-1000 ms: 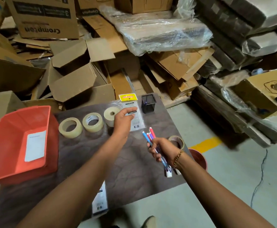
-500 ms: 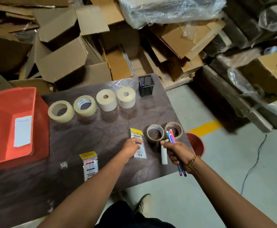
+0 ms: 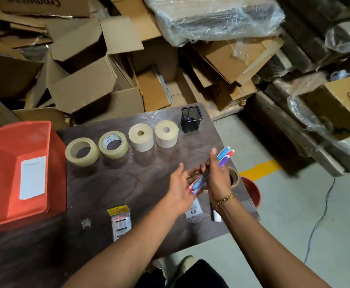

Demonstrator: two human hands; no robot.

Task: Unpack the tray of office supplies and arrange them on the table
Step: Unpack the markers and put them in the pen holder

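With pens (image 3: 222, 157) gripped in right hand (image 3: 218, 179), left hand (image 3: 180, 186) open beneath, likely readied for sorting.

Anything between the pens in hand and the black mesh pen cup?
Head view: bare table only between the pens in the right hand and the pen cup.

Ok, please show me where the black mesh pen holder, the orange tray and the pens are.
black mesh pen holder (image 3: 191, 119), head view, on its front mesh wall.
orange tray (image 3: 2, 151), head view, on its bare inner floor.
pens (image 3: 224, 156), head view, on the coloured caps above the right hand.
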